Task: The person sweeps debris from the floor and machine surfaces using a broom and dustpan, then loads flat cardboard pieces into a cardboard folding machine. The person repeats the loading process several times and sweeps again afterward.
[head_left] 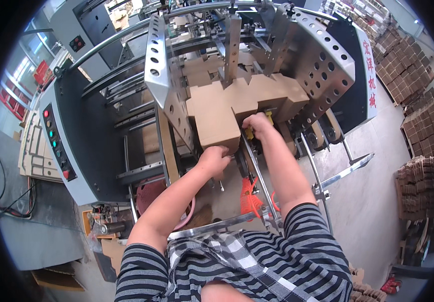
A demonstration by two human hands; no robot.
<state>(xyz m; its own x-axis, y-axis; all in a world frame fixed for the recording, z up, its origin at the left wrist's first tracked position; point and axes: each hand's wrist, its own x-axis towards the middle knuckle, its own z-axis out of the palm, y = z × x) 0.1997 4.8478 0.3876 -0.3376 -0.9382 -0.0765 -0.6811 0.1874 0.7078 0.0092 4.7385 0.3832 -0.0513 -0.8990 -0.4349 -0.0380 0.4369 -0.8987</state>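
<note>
A stack of brown die-cut cardboard blanks (214,113) lies in the machine's feed bay between two perforated metal side plates. At the near left corner of the stack, my left hand (214,160) has its fingers curled against the cardboard edge, partly hidden below it. To the right, my right hand (258,125) reaches into the notch under the front of the blanks, fingers bent together. Beside that hand is a yellow part (269,118) on the machine. What the right fingertips grip, if anything, is hidden.
The left perforated plate (157,60) and the right one (322,65) rise beside the stack. A button panel (55,138) is at left. Metal rods (259,173) and an orange coiled hose (249,196) lie below my arms. Cardboard piles (423,183) stand at right.
</note>
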